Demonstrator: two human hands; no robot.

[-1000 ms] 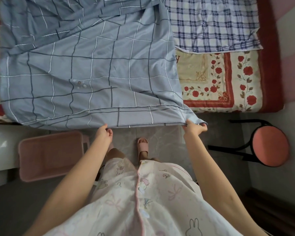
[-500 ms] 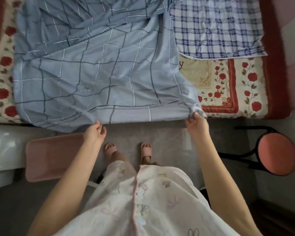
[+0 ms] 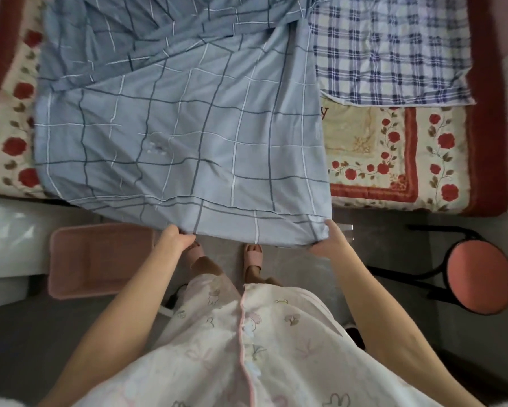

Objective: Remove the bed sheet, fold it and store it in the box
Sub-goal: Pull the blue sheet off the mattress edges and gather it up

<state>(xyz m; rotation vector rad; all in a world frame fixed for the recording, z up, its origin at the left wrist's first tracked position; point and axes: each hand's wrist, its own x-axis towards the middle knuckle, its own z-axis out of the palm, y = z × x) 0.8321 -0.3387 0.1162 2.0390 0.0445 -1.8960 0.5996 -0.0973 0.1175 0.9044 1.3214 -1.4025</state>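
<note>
This is a bedroom in a home. A bed (image 3: 485, 113) fills the far side, covered with a rose-patterned quilt (image 3: 393, 160), a blue checked bed sheet (image 3: 188, 127) and a plaid blanket (image 3: 393, 51). On the grey floor (image 3: 378, 230) beside it stand a pink box (image 3: 94, 259) and a round stool (image 3: 478, 277) with a red seat. The person wears a printed nightdress (image 3: 276, 348) and pink slippers (image 3: 253, 257).

Bed sheet (image 3: 188, 127): far end cut off by the top edge. Rose quilt (image 3: 393, 160) mostly hidden under it. Box (image 3: 100, 259): right side behind the left forearm. Right hand (image 3: 330, 240): fingertips buried in the sheet corner. White motif (image 3: 158, 148) on the sheet too blurred to read.
</note>
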